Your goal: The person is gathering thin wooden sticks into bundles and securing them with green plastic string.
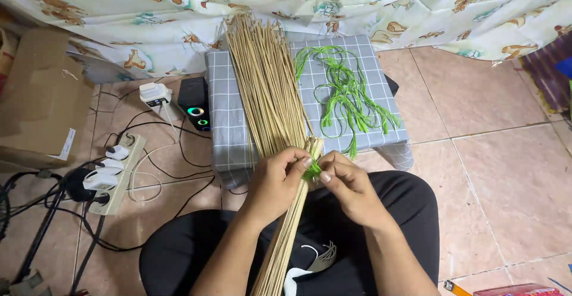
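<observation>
A long bundle of thin pale sticks [268, 87] lies from my lap up across a low stool with a grey checked cover [223, 99]. My left hand [275, 180] grips the bundle near its middle. Touching the same spot, my right hand [348, 186] pinches a short green string [312, 169] against the sticks. A loose heap of green plastic strings [345, 93] lies on the stool to the right of the bundle.
A power strip with white plugs [113, 174] and tangled black cables lie on the tiled floor at left. A small black speaker [195, 102] and white charger [155, 95] stand by the stool. A cardboard box [39, 93] is far left. Printed cloth [357, 4] hangs behind.
</observation>
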